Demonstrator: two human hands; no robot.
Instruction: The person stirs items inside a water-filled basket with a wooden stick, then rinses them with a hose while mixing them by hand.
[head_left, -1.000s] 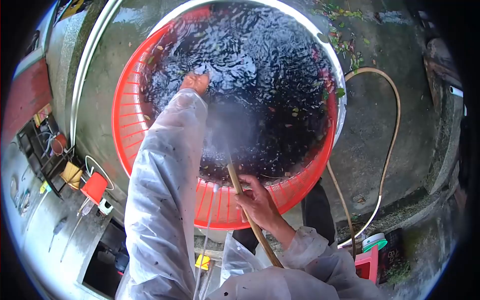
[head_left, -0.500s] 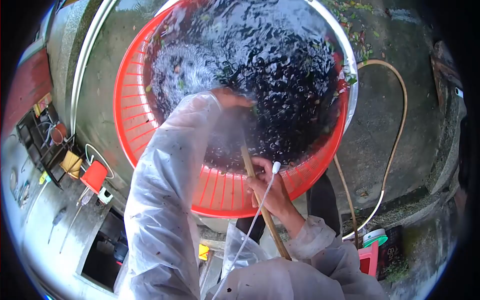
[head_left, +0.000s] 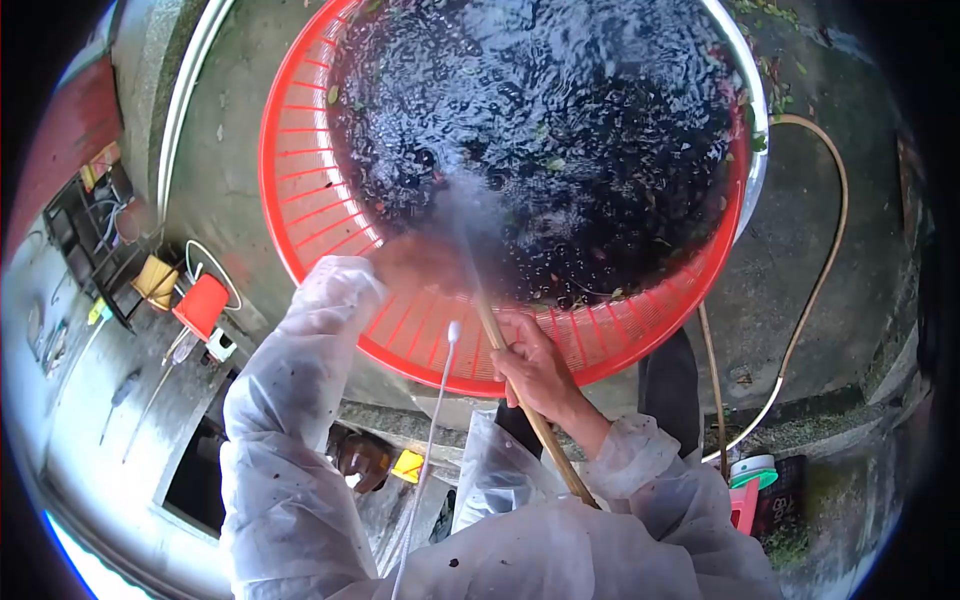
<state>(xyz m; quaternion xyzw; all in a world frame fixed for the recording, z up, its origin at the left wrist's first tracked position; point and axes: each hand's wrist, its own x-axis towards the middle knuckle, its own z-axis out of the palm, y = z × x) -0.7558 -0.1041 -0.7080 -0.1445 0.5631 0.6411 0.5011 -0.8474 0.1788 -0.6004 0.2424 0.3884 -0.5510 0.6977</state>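
Observation:
My right hand (head_left: 540, 370) is closed around a yellowish-brown hose (head_left: 545, 437) at the near side of a large red plastic basket (head_left: 292, 225). From the hose end, a water jet (head_left: 466, 225) sprays forward onto rippling water full of dark, small, round pieces (head_left: 590, 215), with bits of leaf among them. My left hand (head_left: 425, 262) is over the near-left part of the basket, close to the jet. Motion smears its fingers, so their pose is unclear. Both arms wear translucent white sleeves (head_left: 300, 400).
A metal-rimmed tub (head_left: 752, 85) surrounds the basket's far right side. A white-tipped cord (head_left: 440, 390) dangles in front of me. Hose (head_left: 830, 240) curves along the wet concrete at right. To the left are white pipes (head_left: 185, 100) and a red chair-like object (head_left: 201, 306).
My left hand has drawn back from the middle of the water toward the basket's near-left edge. My right hand still grips the hose. The whole view has shifted slightly, and the cord swung left.

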